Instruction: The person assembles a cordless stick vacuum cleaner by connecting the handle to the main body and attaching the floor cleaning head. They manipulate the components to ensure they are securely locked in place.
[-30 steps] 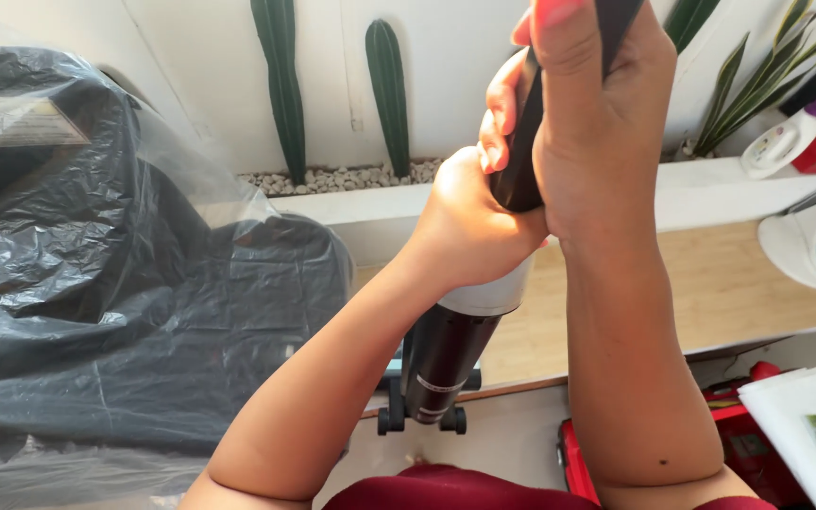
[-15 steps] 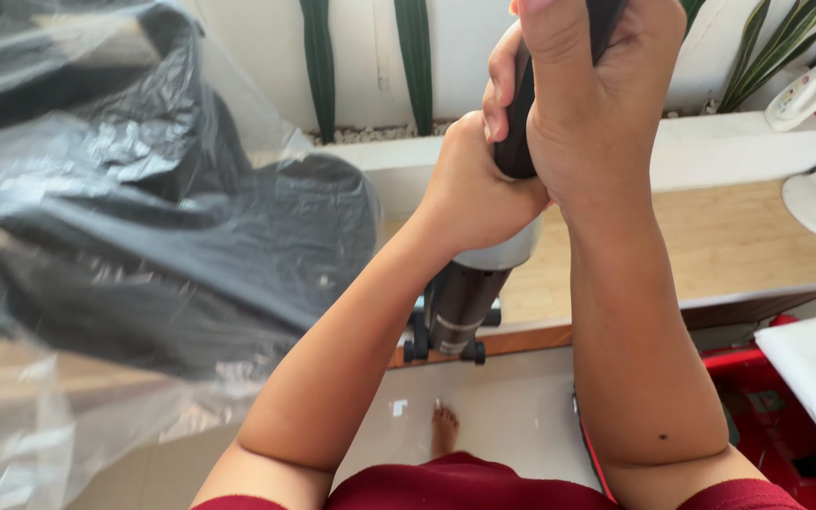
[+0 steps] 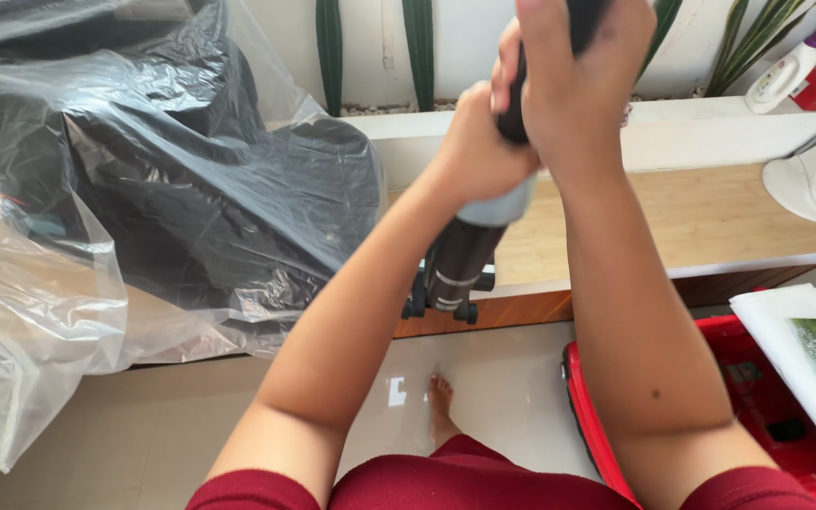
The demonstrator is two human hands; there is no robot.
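At nine o'clock, black chair (image 3: 191, 179) under clear plastic wrap (image 3: 40, 312), not yet unwrapped. Centre: left hand (image 3: 474, 151), grip clenched round grey collar of dark cylinder (image 3: 465, 250). Right hand (image 3: 569, 85) at twelve, grip wrapped on black handle (image 3: 512, 113). Cylinder upright over pale tile floor (image 3: 172, 425). Wooden bench (image 3: 710, 217) behind, red crate (image 3: 767, 416) at four.

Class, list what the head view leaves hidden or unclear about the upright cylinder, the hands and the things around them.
- Cylinder: top hidden by both hands; base part hidden behind the left forearm.
- Right hand: fingertips cut off by the top edge.
- Black object: blurred under the clear plastic bag.
- Red bin: contents covered by a white sheet.
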